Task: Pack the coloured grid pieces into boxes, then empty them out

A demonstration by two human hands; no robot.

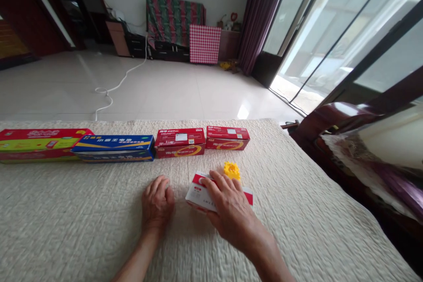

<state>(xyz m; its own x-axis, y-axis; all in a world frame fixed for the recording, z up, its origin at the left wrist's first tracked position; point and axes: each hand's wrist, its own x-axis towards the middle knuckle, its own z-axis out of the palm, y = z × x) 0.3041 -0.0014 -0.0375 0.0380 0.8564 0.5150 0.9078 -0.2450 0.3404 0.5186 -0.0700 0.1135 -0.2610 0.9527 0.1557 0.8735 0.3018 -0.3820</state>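
My right hand lies over a white and red cardboard box, fingers across its top and thumb at the near side. The box rests at a slant on the cream quilted cover, its middle hidden under the hand. Just beyond my fingers is a yellow toothed plastic piece with a round hole. To the left, my left hand rests on the cover, fingers loosely bent and thumb a little apart, with nothing visible in it.
Boxes stand in a row along the cover's far part: a red and green one, a blue one and two red ones. A dark wooden armrest borders the right. Beyond lies a tiled floor with a white cable.
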